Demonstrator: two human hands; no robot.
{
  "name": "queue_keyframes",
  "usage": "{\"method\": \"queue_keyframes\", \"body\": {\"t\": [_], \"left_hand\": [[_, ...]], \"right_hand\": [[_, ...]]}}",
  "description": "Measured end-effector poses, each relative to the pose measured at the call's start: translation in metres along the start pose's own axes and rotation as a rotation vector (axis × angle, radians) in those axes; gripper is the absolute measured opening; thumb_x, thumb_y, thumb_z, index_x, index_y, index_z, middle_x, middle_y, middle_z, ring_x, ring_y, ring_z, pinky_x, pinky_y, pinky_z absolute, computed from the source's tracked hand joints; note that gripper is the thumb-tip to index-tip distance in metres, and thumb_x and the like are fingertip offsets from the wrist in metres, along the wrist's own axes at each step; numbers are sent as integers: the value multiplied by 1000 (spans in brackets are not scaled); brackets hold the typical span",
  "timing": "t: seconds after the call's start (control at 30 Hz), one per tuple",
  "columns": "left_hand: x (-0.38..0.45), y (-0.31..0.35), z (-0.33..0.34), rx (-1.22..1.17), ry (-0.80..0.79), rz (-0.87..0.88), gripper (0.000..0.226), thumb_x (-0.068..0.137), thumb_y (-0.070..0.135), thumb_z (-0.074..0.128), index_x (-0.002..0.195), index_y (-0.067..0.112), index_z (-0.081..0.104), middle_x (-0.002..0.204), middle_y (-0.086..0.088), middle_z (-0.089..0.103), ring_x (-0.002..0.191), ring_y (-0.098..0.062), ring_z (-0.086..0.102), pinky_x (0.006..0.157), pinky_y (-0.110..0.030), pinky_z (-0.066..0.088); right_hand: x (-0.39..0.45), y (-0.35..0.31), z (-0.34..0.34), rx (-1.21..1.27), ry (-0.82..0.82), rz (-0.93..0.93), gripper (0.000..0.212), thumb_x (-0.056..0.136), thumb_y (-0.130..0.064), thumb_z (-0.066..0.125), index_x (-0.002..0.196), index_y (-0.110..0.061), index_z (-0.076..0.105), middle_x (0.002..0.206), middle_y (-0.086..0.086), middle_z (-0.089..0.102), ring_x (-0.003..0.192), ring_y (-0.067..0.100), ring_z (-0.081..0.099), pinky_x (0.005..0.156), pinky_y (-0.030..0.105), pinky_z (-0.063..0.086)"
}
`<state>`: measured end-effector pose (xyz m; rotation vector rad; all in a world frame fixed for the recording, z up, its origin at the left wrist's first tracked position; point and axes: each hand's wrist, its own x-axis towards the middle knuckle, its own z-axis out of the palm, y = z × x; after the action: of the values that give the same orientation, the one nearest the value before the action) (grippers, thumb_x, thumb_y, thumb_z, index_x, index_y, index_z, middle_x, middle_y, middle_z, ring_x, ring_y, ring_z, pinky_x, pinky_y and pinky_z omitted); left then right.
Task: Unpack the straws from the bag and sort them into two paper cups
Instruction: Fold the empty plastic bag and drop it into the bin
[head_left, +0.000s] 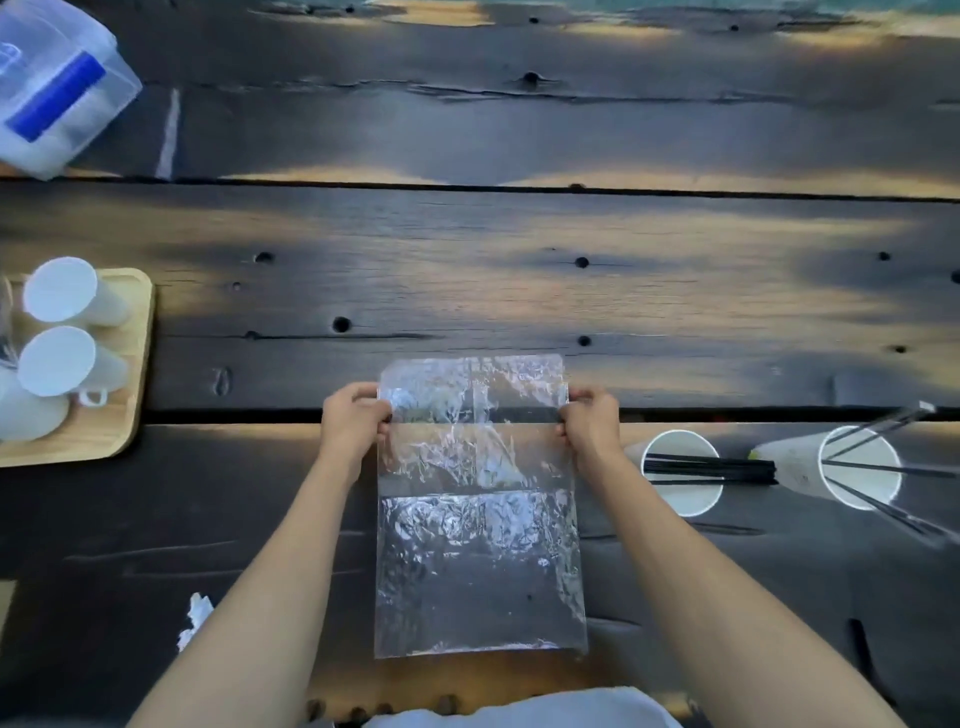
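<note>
Scanning from far left: clear plastic box (57, 88) with blue band at top corner of dark wooden desk (519, 291); below it, wooden tray (132, 364) carrying white cups lying tipped, mouths toward camera (60, 296). Scrap of crumpled white material (195, 621) near lower left forearm. Left hand (353, 421) at left edge of bag, fingers (382, 423) pinched together on plastic. Clear crinkled bag (478, 519) flat on desk at centre, long axis running away from viewer, spanning gap between two planks; no straws visible inside. Right hand (592, 423) at right edge of bag, fingers (563, 431) likewise clamped on film, level with left hand. Both grips near far end of bag. Just right of right hand: first paper cup (683, 499), upright, bundle of black straws (711, 467) lying across its rim. Further right: second paper cup (860, 465), several black straws (883, 431) standing splayed in it, leaning outward right. Pale cone-shaped object between the two cups, unidentifiable.
</note>
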<state>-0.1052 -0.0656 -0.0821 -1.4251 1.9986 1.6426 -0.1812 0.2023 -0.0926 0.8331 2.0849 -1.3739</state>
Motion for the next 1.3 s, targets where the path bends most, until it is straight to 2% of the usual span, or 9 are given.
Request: {"method": "queue_keyframes", "body": {"t": [0.1,0.23,0.4,0.5,0.6,0.8,1.13,1.23,1.3], "left_hand": [[-11,4,-14,-84,-3,74,21,89,5,63,110,8,67,87,-12,70,50,-11,54,46,-19,49],[-38,-6,-36,-132,30,211,11,89,4,64,97,5,72,75,-10,63,50,-9,52,42,-18,44],[-82,-40,-65,-181,22,260,12,88,4,67,89,14,74,58,-3,60,42,-9,46,44,-21,40],[-111,-66,-77,-225,-54,228,13,90,2,63,93,9,74,70,-11,69,56,-14,58,51,-21,49],[-130,-98,-85,-245,-95,182,18,91,-6,58,90,4,73,82,-22,73,67,-23,64,64,-32,54],[-153,-147,-83,-270,-170,67,23,97,-6,45,94,-3,68,90,-27,73,70,-26,69,62,-26,59],[-168,-193,-70,-224,-144,-78,21,94,3,55,109,12,67,94,-14,76,85,-28,73,83,-39,58],[-170,-199,-65,113,17,35,22,92,4,54,97,20,68,102,-8,70,96,-27,66,87,-38,51],[-182,-191,-55,329,115,174,21,91,8,55,87,24,67,96,0,66,93,-21,63,80,-32,46]], "right_hand": [[-20,-5,-9,50,-30,-141,21,90,5,53,85,-13,63,75,4,61,52,12,49,44,21,39],[-57,0,-32,68,-67,-283,21,87,0,61,77,-17,69,65,2,56,50,12,45,50,23,35],[-106,25,-58,166,-253,-283,13,95,6,48,92,3,60,65,13,57,42,17,49,42,27,42],[-122,45,-64,225,-313,-241,18,96,8,45,90,1,60,76,17,65,48,17,62,46,24,50],[-132,67,-70,268,-343,-168,24,98,5,39,91,1,62,83,18,69,57,23,69,50,24,54],[-137,108,-78,266,-437,-25,24,100,-4,41,89,-5,64,97,18,73,74,32,69,61,32,54],[-132,157,-79,108,-303,50,15,97,-14,55,98,-4,67,95,9,70,85,22,65,73,32,49],[-137,158,-77,-11,-113,-57,15,94,-6,54,91,-3,69,87,6,67,82,18,59,76,29,46],[-145,154,-68,-51,-53,-125,16,91,-3,55,80,-6,66,78,6,65,73,19,56,67,28,45]]}}
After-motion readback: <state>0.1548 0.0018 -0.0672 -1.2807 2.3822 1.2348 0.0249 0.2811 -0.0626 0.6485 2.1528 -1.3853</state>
